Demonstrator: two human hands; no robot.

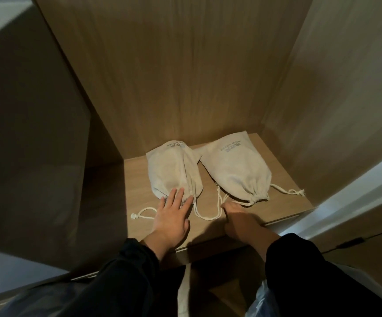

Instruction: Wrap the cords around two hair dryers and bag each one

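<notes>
Two cream drawstring bags lie side by side on a wooden shelf [283,202], both bulging and cinched at the near end. The hair dryers themselves are hidden. My left hand [170,217] lies flat with fingers spread, fingertips resting on the gathered neck of the left bag [171,168]. My right hand [236,219] is in shadow just in front of the right bag [235,170], fingers curled at that bag's white drawstring [219,209] near the neck. I cannot tell whether it grips the cord.
The shelf sits inside a wooden closet with tall panels at the back [174,76], left and right. A white door edge [350,197] stands at the right. A black cable [350,243] runs at lower right. Clear plastic [260,300] shows below my right sleeve.
</notes>
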